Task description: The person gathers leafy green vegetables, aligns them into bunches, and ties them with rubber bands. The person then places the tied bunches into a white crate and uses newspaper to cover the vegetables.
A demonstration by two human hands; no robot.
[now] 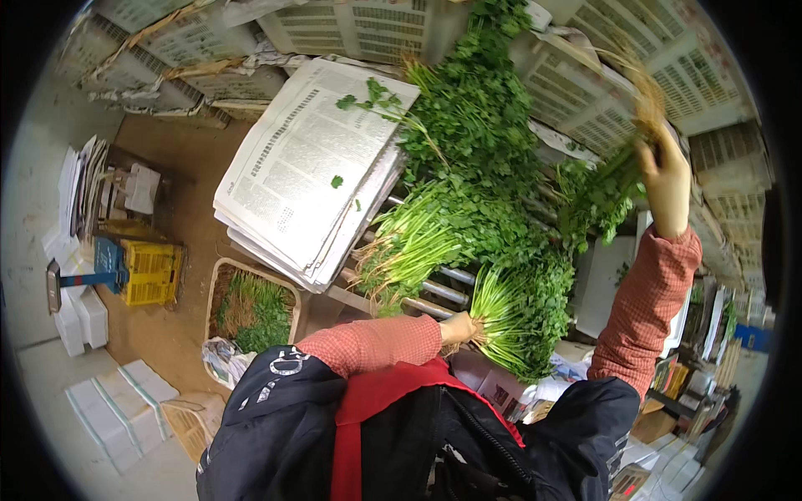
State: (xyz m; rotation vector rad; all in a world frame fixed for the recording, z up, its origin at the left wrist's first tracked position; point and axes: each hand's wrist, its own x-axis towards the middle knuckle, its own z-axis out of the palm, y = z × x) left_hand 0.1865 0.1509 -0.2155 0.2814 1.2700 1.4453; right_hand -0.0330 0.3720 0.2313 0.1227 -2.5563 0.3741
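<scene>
My left hand grips a bunch of coriander at its root end, close to my body. The bright stems fan out to the right, their leaves merging with the heap beyond. Raised at the right, my right hand holds a smaller coriander bunch, roots up and leaves hanging down. Before me, a leafy heap of coriander covers much of a rack of metal bars. Another group of pale stems with brown roots lies left of centre on it.
A thick stack of newspapers lies left of the heap, with a loose sprig on top. Plastic crates line the far side. A basket of coriander, a yellow crate and white foam boxes stand on the floor at left.
</scene>
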